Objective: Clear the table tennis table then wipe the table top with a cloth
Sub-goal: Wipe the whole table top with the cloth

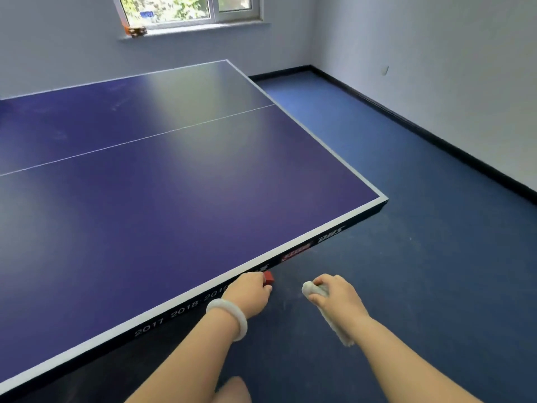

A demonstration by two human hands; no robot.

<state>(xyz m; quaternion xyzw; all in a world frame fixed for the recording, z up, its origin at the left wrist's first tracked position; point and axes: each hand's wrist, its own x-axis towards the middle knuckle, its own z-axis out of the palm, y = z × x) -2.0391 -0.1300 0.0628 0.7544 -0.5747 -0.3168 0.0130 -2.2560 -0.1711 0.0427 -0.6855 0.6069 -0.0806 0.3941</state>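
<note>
The blue table tennis table (162, 181) fills the left and middle of the view, its top bare with a white centre line. My left hand (250, 292), with a white bangle on the wrist, is just off the table's near edge and grips a small red object (268, 277). To its right, over the floor, my right hand (334, 295) holds a bunched white cloth (315, 289), whose tail hangs below the wrist.
Dark blue floor (421, 257) spreads to the right of the table up to a white wall with a black skirting board (436, 138). A window sill (191, 30) at the back holds a small orange-brown item (136, 30).
</note>
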